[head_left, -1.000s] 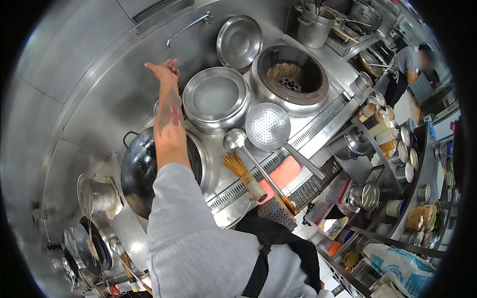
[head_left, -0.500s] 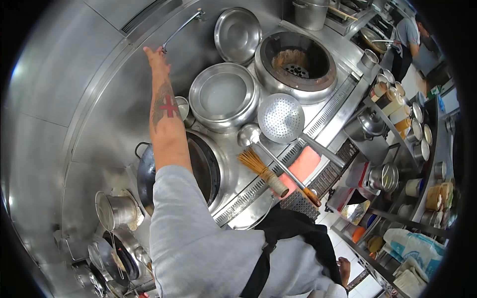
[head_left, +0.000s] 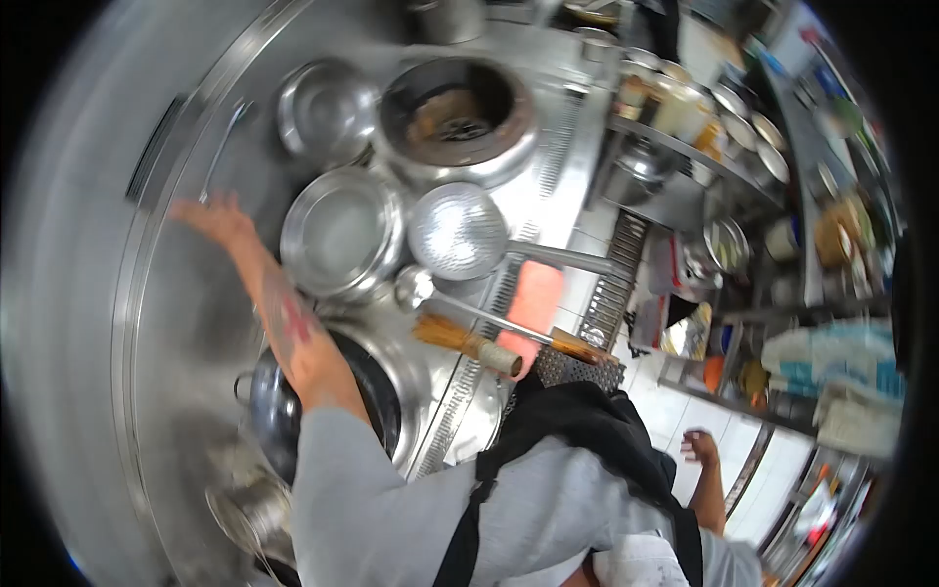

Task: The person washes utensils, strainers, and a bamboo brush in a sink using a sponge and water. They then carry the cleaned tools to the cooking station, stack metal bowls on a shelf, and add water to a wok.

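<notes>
My left hand (head_left: 217,217) is stretched out at the back wall with its fingers spread. It is at the lower end of a thin metal spout (head_left: 223,152); blur hides whether they touch. Beneath the same forearm lies a dark wok (head_left: 279,406) on a round burner. A steel pot of cloudy liquid (head_left: 342,233) stands to the right of that forearm. My right hand (head_left: 699,447) hangs out over the tiled floor, well away from the counter. Its fingers look loosely apart, with nothing seen in them.
A perforated strainer (head_left: 458,232), a ladle (head_left: 489,318), a bamboo brush (head_left: 460,342) and a pink cloth (head_left: 533,303) lie along the counter's front. Behind is an open burner well (head_left: 455,112). Shelving with containers (head_left: 685,108) is at right.
The view has swung, so the counter sits further left. My left hand stays near the spout, its fingers more spread. My right hand has come further out from my body.
</notes>
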{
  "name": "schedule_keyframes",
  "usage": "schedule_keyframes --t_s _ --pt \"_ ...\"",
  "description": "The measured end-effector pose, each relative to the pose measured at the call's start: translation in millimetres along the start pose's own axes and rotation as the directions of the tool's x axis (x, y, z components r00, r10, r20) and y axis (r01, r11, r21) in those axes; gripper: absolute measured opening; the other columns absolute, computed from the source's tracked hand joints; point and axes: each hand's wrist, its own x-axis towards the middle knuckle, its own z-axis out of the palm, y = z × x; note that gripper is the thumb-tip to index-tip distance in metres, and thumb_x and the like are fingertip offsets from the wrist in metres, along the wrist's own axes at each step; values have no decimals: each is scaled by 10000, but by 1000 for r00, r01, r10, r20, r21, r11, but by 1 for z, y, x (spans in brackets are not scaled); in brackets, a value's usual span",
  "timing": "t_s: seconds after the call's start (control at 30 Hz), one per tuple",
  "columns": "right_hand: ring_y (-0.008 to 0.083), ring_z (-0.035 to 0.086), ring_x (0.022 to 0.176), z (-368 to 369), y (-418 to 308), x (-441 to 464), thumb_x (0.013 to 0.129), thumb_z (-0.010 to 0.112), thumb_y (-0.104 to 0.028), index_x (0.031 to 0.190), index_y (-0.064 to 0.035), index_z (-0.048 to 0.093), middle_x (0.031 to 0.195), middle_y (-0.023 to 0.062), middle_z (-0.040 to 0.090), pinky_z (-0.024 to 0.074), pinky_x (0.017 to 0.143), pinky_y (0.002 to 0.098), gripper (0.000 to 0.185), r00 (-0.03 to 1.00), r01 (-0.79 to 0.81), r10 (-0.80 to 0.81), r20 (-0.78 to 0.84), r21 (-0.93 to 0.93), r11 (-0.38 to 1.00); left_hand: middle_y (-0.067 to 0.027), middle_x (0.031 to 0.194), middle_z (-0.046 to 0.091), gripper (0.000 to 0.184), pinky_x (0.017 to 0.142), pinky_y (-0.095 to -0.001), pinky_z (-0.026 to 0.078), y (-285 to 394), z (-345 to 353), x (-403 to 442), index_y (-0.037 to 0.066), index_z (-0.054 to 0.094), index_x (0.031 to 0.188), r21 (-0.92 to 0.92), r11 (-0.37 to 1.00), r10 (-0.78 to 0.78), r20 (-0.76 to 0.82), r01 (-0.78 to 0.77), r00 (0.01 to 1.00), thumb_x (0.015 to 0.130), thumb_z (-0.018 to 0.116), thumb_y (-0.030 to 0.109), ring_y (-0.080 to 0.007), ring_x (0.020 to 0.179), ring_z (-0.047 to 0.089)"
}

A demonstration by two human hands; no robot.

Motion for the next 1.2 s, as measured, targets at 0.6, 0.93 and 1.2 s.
schedule_keyframes --t_s 0.6,0.93,1.2 --pt "279 693 849 28 282 13 853 676 -355 1083 -38 695 937 159 721 551 708 415 392 981 115 -139 -137 -167 979 -154 1002 727 422 708 -307 550 153 200 -727 32 660 1211 12 990 -94 807 -143 -583 840 755 211 -197 789 712" --pt "280 707 741 -42 383 25 842 702 -267 1123 -30 683 948 160 732 562 685 391 368 920 157 -13 -393 336 929 -143 1015 710 359 766 -315 531 255 271 -870 39 656 1184 -158 987 103 760 -29 -642 875 712 213 -200 857 681" --pt "240 701 699 -47 371 -2 872 672 -273 1179 20 634 830 151 723 551 704 379 427 921 153 32 -389 436 887 -207 1058 690 507 909 -446 507 201 241 -876 57 609 1240 -228 934 -123 522 -277 -844 852 703 369 -393 1032 640"
